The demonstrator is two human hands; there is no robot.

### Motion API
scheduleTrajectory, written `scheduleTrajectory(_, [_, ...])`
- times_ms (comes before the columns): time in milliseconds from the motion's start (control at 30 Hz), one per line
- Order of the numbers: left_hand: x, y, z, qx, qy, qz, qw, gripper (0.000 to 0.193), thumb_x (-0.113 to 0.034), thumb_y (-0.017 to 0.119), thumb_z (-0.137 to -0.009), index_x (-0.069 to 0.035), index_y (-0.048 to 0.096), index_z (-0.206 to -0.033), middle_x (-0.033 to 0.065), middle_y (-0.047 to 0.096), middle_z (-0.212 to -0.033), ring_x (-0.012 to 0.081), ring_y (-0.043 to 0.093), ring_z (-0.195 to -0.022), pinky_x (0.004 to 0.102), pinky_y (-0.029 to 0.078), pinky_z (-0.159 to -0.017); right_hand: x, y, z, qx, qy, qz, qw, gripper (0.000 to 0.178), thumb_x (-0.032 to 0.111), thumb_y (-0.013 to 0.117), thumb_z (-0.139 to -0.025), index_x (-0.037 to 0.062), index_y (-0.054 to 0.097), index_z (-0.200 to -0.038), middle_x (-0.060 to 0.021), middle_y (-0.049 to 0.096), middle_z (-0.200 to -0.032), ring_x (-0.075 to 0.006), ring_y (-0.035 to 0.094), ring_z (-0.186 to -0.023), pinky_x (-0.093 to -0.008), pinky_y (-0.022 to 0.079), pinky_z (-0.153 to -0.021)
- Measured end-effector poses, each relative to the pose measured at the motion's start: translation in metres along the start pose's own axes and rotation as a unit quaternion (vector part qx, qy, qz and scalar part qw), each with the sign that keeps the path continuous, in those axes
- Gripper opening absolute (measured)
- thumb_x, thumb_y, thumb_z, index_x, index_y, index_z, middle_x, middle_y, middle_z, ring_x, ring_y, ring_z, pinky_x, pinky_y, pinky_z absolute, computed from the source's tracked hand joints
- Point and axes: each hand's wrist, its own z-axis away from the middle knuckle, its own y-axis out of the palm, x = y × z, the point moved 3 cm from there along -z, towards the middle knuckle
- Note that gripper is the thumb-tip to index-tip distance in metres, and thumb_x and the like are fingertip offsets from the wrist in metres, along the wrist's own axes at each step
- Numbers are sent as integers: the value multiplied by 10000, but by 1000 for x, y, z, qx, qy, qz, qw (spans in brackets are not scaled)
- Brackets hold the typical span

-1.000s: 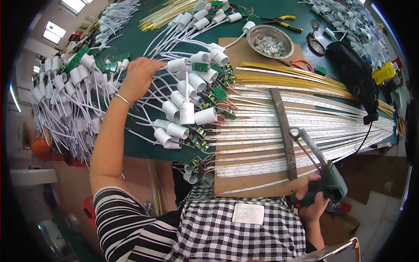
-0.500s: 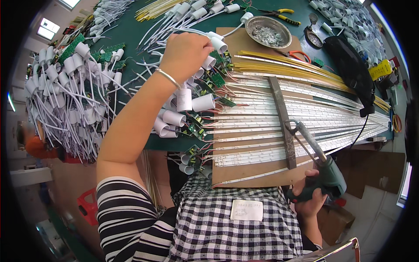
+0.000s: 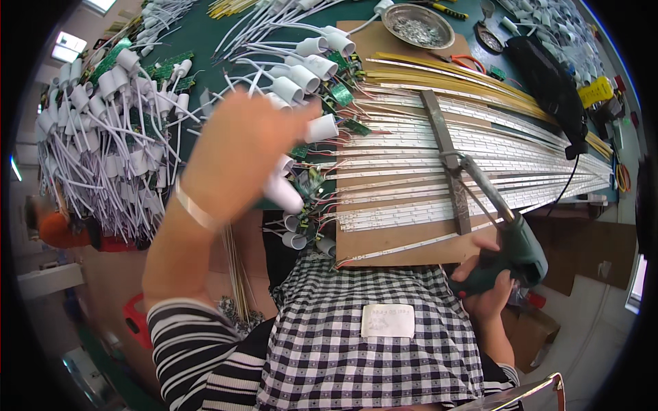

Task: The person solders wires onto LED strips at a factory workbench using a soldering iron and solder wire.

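Note:
My left hand (image 3: 240, 154), smeared by motion, hovers over white cylindrical lamp caps at the left ends of the strips; its fingers do not show clearly. Just below it, a blurred white lamp cap (image 3: 283, 193) hangs at an angle; whether the hand grips it cannot be made out. Another white cap (image 3: 322, 128) lies beside the fingertips. Fingers of my right hand (image 3: 488, 288) wrap around the green handle of a soldering gun (image 3: 524, 257), low at the right. Its metal nozzle reaches up-left to a dark metal bar (image 3: 445, 161) lying across white LED strips (image 3: 384, 175).
Brown board (image 3: 404, 250) lies under the strips. A metal bowl of solder scraps (image 3: 419, 27) and orange-handled pliers (image 3: 468, 63) are at the far side. Heaped caps with white wires (image 3: 103, 151) cover the left; a black pouch (image 3: 548, 96) lies at the right.
My left hand has come nearer and to the left, away from the far caps. The bench scene has shifted slightly upward in view. My right hand still holds the soldering gun.

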Motion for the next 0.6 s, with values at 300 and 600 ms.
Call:
scheduleTrajectory(300, [-77,24,51,9,-18,49,999,152,-129,573,-781,-102,545,-928,20,541,-675,201,522,-723,351,345,-695,-20,66,-24,117,65,13,991,306,-10,504,-868,-50,471,-1170,-132,616,-875,-212,618,-796,-360,517,-762])
scheduleTrajectory(600, [-29,-41,43,-132,-49,-151,978,180,-87,560,-758,-117,571,-935,29,444,-688,235,456,-656,397,319,-699,-24,61,-18,73,35,48,996,277,-18,534,-867,-24,498,-1142,-96,618,-936,-153,610,-848,-288,508,-752])
